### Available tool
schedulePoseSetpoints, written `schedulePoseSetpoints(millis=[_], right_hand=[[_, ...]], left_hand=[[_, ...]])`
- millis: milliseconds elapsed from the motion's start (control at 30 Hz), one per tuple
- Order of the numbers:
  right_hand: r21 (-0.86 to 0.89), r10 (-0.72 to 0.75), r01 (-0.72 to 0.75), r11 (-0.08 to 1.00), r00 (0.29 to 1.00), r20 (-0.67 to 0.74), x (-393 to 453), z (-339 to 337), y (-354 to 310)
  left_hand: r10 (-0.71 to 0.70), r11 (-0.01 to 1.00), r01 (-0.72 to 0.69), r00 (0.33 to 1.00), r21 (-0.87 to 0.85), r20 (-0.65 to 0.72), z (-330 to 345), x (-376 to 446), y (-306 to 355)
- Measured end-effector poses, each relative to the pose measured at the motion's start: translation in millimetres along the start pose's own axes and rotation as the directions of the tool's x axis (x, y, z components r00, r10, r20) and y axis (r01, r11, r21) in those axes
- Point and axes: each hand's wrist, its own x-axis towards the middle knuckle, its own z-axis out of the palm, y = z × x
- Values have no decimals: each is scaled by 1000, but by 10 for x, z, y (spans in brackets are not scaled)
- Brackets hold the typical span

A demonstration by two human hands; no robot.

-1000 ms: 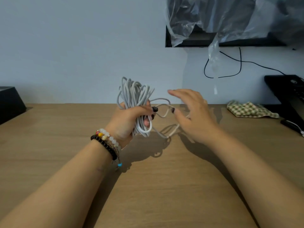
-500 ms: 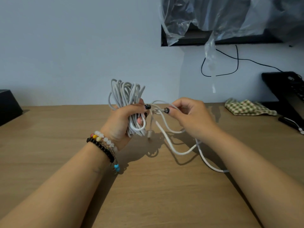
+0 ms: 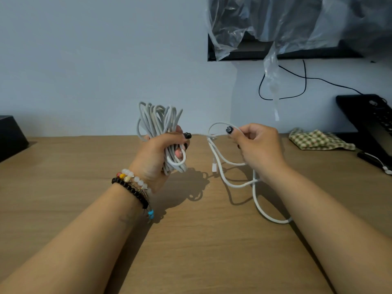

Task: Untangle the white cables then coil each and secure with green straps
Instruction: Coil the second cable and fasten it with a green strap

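1. I am seeing the left hand (image 3: 158,158) with its fingers (image 3: 180,153) curling tight around a bundle of white cables (image 3: 159,126), gripping it at the lower half so the loops are fanning upward above the fist.
2. The right hand (image 3: 257,148) is pinching a loose strand (image 3: 220,166) of the same white cable between thumb and curled fingers (image 3: 244,132), holding it level with the bundle and well apart from it.
3. Between the two hands a short run of cable is stretching almost straight, from the left thumb to the right thumb.
4. Below the right hand the strand is hanging in loops, crossing itself once and trailing onto the worktop (image 3: 191,251) beside the right forearm; a white plug (image 3: 214,166) is dangling at one end.
5. Beaded bracelets (image 3: 132,185) are sitting on the left wrist.
6. Further out I am noting a checked cloth (image 3: 318,141) lying at the far right of the worktop, a black device (image 3: 369,115) behind it, and crumpled clear plastic (image 3: 286,22) hanging on the wall above.
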Motion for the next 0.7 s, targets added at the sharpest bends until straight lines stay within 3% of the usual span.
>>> schedulePoseSetpoints(millis=[100,267,533,700], right_hand=[[218,214,-199,955,976,-44,39,-83,18],[532,519,-433,727,855,-13,190,-262,94],[747,630,-432,506,776,22,329,-319,231],[854,654,-375,360,755,56,394,-383,267]], left_hand=[[15,1000,-15,1000,-12,13,-7,-8,34],[29,999,-30,999,-20,-44,-74,10,58],[59,996,-72,966,-45,-250,-86,60,69],[52,984,-122,895,-132,-443,-156,96,92]])
